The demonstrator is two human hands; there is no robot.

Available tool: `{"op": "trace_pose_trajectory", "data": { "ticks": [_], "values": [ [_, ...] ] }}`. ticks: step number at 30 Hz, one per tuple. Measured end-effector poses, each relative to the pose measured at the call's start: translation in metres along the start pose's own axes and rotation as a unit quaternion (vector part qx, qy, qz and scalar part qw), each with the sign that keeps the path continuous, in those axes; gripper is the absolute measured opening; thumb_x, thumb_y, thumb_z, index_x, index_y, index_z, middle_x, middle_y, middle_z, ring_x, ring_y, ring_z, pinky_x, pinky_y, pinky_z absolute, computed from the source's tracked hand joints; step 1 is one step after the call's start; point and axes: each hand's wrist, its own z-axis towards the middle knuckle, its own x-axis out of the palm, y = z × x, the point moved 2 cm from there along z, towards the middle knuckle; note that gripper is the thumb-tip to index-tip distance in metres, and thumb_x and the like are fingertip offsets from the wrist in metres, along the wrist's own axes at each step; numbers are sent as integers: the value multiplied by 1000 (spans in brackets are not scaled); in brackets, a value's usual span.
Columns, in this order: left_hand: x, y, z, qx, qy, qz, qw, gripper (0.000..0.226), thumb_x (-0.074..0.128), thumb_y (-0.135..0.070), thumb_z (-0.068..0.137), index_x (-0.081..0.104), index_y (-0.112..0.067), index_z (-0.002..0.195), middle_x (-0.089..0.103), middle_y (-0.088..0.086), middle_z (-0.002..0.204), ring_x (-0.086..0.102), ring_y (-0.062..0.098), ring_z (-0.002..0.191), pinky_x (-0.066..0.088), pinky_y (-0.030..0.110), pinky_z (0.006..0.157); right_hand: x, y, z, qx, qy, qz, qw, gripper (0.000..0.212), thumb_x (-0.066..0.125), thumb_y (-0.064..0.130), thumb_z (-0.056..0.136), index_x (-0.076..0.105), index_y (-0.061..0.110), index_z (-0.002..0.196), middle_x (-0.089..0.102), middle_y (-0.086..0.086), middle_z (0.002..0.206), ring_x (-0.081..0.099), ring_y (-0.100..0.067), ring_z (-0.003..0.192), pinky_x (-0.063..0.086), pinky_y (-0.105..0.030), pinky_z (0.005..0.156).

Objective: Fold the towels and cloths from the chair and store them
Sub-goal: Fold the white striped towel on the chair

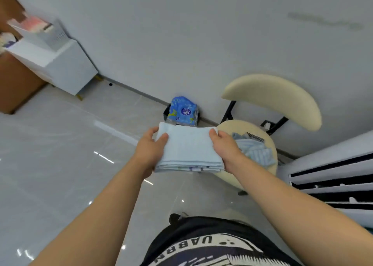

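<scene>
A folded light blue towel (188,150) is held in the air between both hands, above the floor and just left of the chair. My left hand (150,148) grips its left edge, thumb on top. My right hand (226,148) grips its right edge the same way. The cream chair (268,102) stands against the wall at the right. On its round seat lies a crumpled pale blue striped cloth (255,149), partly hidden behind my right hand.
A blue plastic pack (182,112) sits in a dark bin by the wall behind the towel. A white cabinet (66,68) with items on top stands at the far left beside a brown cupboard (14,80). A white slatted unit (333,177) is at the right.
</scene>
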Motion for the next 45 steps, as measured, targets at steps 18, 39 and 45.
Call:
{"op": "trace_pose_trajectory", "data": {
  "ticks": [18, 39, 45],
  "values": [
    [-323, -68, 195, -44, 10, -29, 999, 38, 41, -12, 104, 72, -28, 117, 62, 4, 121, 62, 33, 110, 55, 49, 94, 333, 152, 88, -3, 170, 31, 985, 22, 58, 18, 102, 70, 32, 113, 72, -8, 104, 66, -22, 83, 54, -36, 72],
    [-732, -206, 613, -100, 41, -81, 991, 24, 57, -16, 99, 72, -23, 116, 72, 10, 115, 68, 31, 108, 58, 41, 85, 783, 465, 312, 26, 176, -17, 984, 27, 59, 15, 100, 65, 25, 124, 71, -2, 92, 65, -16, 69, 53, -26, 57],
    [-805, -274, 750, -135, 108, -10, 985, 28, 52, -7, 100, 71, -16, 119, 68, 11, 119, 67, 28, 104, 58, 30, 64, 869, 540, 387, 74, 147, 6, 986, 35, 59, 12, 99, 59, 19, 133, 71, -8, 100, 68, -18, 71, 55, -28, 55]
  ]
}}
